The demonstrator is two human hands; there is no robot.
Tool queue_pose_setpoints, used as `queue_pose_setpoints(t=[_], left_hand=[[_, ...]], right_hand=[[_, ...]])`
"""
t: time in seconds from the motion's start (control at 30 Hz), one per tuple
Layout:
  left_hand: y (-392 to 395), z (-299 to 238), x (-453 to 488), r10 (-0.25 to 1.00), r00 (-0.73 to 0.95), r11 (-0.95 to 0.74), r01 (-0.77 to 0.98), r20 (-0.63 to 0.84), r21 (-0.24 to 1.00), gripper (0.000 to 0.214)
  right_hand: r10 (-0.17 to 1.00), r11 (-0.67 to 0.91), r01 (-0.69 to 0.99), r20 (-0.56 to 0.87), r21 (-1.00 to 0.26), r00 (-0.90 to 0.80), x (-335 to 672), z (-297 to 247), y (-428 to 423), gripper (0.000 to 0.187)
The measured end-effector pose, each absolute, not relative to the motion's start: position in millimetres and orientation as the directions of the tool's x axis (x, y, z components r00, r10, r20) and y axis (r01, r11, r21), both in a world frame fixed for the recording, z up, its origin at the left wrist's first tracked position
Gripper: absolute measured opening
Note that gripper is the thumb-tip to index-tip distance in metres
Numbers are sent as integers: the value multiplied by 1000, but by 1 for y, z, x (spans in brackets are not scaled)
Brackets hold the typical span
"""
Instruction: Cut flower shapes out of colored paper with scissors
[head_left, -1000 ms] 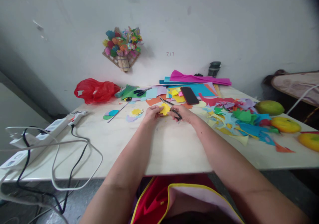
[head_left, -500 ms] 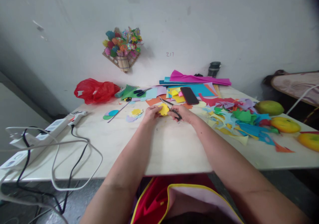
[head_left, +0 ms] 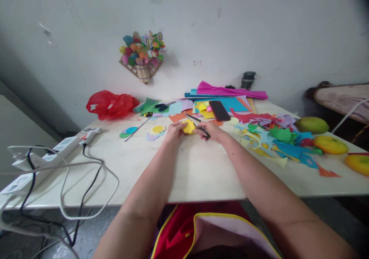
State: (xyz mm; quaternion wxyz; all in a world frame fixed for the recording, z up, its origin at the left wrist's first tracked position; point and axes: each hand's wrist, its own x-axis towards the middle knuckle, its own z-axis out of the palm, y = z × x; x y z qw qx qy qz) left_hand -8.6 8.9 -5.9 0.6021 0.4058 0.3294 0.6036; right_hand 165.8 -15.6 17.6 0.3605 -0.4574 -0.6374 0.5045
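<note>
Between my two hands is a yellow paper flower (head_left: 189, 127) with a scalloped edge. My left hand (head_left: 175, 130) pinches it by its left side. Fingers of my right hand (head_left: 211, 131) are wrapped round the dark handles of a pair of scissors (head_left: 205, 133). The scissor blades point up and to the left, parted, beside the flower's right edge; whether they touch the paper I cannot tell. Left of my hands lie cut paper flowers (head_left: 158, 129) in yellow and lilac, and farther left are blue, lilac and green paper circles (head_left: 131, 130).
Paper scraps (head_left: 271, 136) and several mangoes (head_left: 330, 144) lie on the right. Behind my hands are a phone (head_left: 219, 110), coloured sheets (head_left: 230, 104) and a second pair of scissors (head_left: 163, 106). A red plastic bag (head_left: 111, 104) and a power strip with cables (head_left: 46, 161) are on the left.
The yellow paper flower has shifted or turned very slightly in my left hand. Otherwise both hands and the scissors stay in nearly the same place.
</note>
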Motion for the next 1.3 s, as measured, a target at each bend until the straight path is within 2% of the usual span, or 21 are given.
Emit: queue_pose_setpoints(t=[0.53, 0.87, 1.0, 1.3], left_hand=[[11, -8, -11, 994, 54, -59, -444, 92, 894, 30], [10, -8, -11, 978, 196, 12, -382, 68, 924, 24], [8, -7, -11, 970, 240, 33, -337, 52, 941, 24], [6, -7, -7, 963, 267, 59, -323, 31, 945, 23]], right_hand=[[957, 83, 201, 22, -976, -288, 169, 12, -10, 30], [982, 171, 35, 167, -985, -92, 177, 7, 3, 46], [979, 182, -17, 182, -983, -94, 177, 8, 3, 48], [971, 188, -16, 188, -982, -144, 173, 8, 0, 40]])
